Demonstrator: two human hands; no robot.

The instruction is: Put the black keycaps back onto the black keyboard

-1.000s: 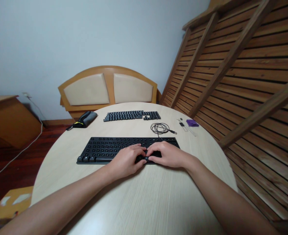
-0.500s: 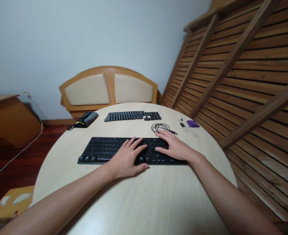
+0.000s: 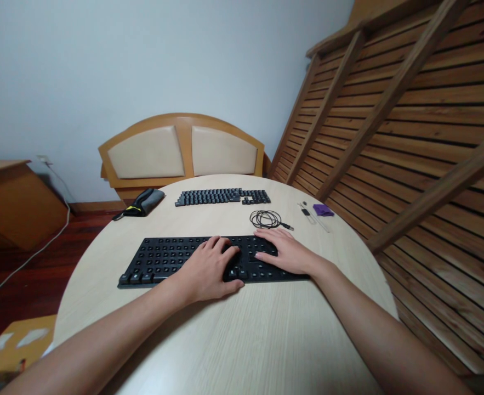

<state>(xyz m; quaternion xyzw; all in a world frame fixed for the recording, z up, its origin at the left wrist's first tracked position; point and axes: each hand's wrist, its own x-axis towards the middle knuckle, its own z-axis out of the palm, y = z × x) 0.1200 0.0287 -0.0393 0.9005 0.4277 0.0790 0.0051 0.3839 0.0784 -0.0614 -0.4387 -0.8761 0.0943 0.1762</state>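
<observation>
A black keyboard (image 3: 155, 258) lies across the round table in front of me, most of its keycaps off. A few caps and the space bar remain along its near edge. My left hand (image 3: 211, 266) rests over its middle, fingers bent on the top, thumb stretched out by the near edge. On its right part lies my right hand (image 3: 286, 250), fingers extended near the far edge and thumb apart. Both hands cover part of the keys. Behind it sit rows of loose black keycaps (image 3: 209, 196) laid out in keyboard order, and a coiled black USB cable (image 3: 265, 219).
The round pale table (image 3: 258, 340) holds a dark grey and black pouch (image 3: 143, 203) at the far left. Small thin tools (image 3: 306, 213) and a folded purple cloth (image 3: 323, 210) lie at the right. Wooden slats (image 3: 410, 137) lean beside the table's right edge.
The keyboard has slid left and slightly toward me, turning a little. Both hands have shifted left with it, and my left fingers are more bent.
</observation>
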